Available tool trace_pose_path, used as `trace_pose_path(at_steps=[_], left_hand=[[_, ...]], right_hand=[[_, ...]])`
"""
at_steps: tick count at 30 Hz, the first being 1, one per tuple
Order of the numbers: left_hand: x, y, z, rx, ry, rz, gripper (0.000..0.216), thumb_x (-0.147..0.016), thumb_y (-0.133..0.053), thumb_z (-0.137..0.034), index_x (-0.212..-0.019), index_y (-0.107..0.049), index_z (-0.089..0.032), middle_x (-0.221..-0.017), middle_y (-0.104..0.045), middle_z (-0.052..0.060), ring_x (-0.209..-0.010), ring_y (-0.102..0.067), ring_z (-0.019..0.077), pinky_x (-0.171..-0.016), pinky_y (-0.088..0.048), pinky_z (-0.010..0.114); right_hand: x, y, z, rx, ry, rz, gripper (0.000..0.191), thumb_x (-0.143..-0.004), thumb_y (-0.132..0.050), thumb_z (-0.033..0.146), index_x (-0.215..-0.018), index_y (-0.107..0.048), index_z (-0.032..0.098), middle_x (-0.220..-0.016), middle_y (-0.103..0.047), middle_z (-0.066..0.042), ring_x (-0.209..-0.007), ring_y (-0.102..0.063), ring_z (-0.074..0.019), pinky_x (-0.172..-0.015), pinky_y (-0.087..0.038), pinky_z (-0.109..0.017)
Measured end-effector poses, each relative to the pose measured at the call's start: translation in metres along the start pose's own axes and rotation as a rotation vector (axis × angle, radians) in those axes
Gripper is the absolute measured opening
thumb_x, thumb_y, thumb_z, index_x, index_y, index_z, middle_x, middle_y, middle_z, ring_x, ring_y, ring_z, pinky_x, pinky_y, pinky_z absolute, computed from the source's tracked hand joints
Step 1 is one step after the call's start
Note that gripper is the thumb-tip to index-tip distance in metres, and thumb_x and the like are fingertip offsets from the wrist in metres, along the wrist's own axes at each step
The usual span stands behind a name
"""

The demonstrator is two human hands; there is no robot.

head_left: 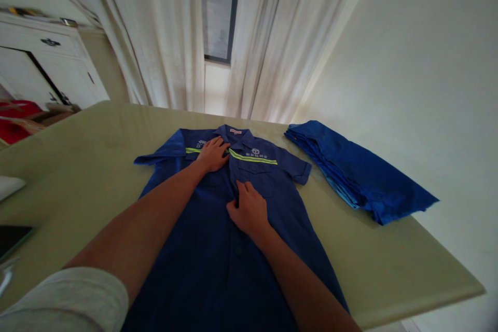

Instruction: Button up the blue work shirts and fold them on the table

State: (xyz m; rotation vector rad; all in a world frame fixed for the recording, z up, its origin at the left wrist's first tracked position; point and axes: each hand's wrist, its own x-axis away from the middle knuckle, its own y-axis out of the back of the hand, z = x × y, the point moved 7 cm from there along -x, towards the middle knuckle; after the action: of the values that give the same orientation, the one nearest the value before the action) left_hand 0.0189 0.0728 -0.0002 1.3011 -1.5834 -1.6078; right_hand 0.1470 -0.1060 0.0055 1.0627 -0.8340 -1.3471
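"One blue shirt (213, 254), where?"
"Flat on the table (78, 166), front up, collar (248, 138) at the far end (folded blue clothing (350, 166) just beside)."
"The left hand (212, 154)?"
"Just below the collar; I can't tell its grip."
"The right hand (251, 210)?"
"Curled lower on the front; whether it pinches fabric, I can't tell."

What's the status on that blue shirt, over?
Left hand on shirt, near collar. Right hand lower, on its front. Shirt spread out, collar at far end. Folded blue cloth beside it, not covering it.
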Motion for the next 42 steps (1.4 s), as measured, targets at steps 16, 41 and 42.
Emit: trace_pose_path(at_steps=[16,41,42], left_hand=[[0.136,0.028,-0.092,0.091,-0.363,-0.029,0.028,-0.099,-0.043,-0.018,-0.116,-0.065,-0.021,-0.121,-0.066,0.010,-0.110,-0.059,0.0248,-0.099,-0.042,0.041],[0.121,0.019,-0.080,0.597,-0.412,0.338,0.017,-0.096,-0.064,-0.039,-0.093,-0.069,-0.023,-0.087,-0.068,-0.002,-0.085,-0.059,0.0155,-0.082,-0.036,0.030],[0.121,0.020,-0.080,0.608,-0.404,0.339,0.017,-0.095,-0.065,-0.040,-0.094,-0.070,-0.023,-0.087,-0.068,-0.002,-0.083,-0.059,0.0151,-0.081,-0.036,0.029]], right_hand=[[-0.019,-0.004,-0.043,-0.700,-0.008,-0.135,0.051,-0.078,-0.048,0.018,-0.128,-0.058,0.020,-0.109,-0.068,-0.005,-0.086,-0.064,-0.0175,-0.082,-0.052,-0.029],[0.005,0.015,-0.021,-0.332,0.136,0.217,0.019,-0.086,-0.067,0.033,-0.073,-0.068,0.018,-0.067,-0.066,0.001,-0.061,-0.057,-0.0122,-0.060,-0.033,-0.025],[0.006,0.015,-0.021,-0.316,0.140,0.229,0.017,-0.085,-0.066,0.031,-0.075,-0.069,0.019,-0.068,-0.067,0.000,-0.062,-0.058,-0.0123,-0.061,-0.033,-0.025]])
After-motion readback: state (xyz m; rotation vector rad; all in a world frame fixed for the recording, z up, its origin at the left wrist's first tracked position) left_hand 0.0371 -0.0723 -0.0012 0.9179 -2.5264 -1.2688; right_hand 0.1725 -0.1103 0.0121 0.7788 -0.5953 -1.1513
